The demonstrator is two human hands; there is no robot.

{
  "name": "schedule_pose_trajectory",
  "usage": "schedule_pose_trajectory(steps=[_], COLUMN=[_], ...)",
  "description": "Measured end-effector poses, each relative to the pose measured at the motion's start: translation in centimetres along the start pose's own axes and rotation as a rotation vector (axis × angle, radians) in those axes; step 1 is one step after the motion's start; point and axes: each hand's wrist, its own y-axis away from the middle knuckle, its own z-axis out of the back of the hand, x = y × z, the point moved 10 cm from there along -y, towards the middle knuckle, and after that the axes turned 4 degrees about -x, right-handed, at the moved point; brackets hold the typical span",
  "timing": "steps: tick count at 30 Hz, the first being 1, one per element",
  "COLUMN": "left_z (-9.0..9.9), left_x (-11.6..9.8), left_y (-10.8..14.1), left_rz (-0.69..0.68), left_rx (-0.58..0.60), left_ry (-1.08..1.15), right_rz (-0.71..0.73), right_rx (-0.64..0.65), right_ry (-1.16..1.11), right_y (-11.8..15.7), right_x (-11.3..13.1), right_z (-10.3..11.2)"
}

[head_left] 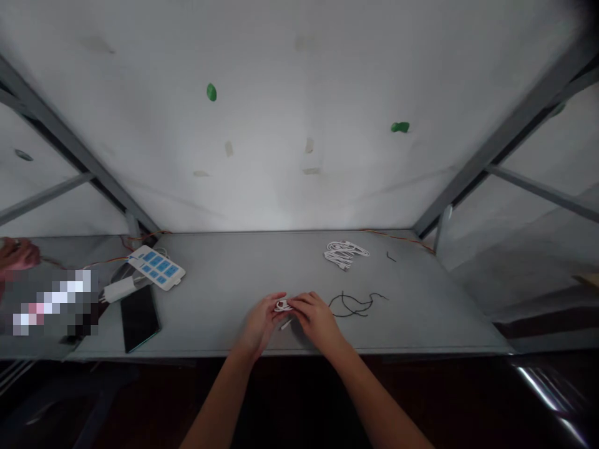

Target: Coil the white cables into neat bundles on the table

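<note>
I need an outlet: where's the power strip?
In the head view, the power strip lies at the left on the table, just beyond the dark-screened device and left of the left hand.

At lower centre, the left hand (261,320) and right hand (315,317) partly hide a white cable (282,306); another person's hand (19,254) is cropped at far left.
</note>
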Motion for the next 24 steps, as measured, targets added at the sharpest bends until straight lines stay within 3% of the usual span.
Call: schedule_pose_trajectory(steps=[3, 7, 11, 14, 20, 24], left_z=[-0.3, -0.5, 0.8, 1.8, 2.9, 3.3], left_x=[-0.6, -1.2, -1.8, -2.7, -3.2, -3.3], left_y=[0.1, -0.4, -1.9, -2.6, -2.6, -2.6], left_rz=[0.011, -0.039, -0.143, -0.262, -0.311, -0.326], left_rx=[0.056, 0.068, -0.046, -0.143, -0.223, -0.219], left_ry=[-0.023, -0.247, -0.493, -0.548, -0.434, -0.367], right_rz=[-0.092, -0.204, -0.345, -0.451, -0.305, -0.231], right_rx=[-0.013, -0.025, -0.074, -0.140, -0.296, -0.206], right_ry=[-0.080, -0.153, -0.286, -0.423, -0.433, -0.341], right_y=[-0.6, -1.1, -1.1, -0.6, -0.2, -0.5], right_x=[-1.8, -3.8, -6.1, -7.8, -6.6, -4.7], right_z=[-0.3, -0.8, -2.0, -2.8, -0.7, -0.9])
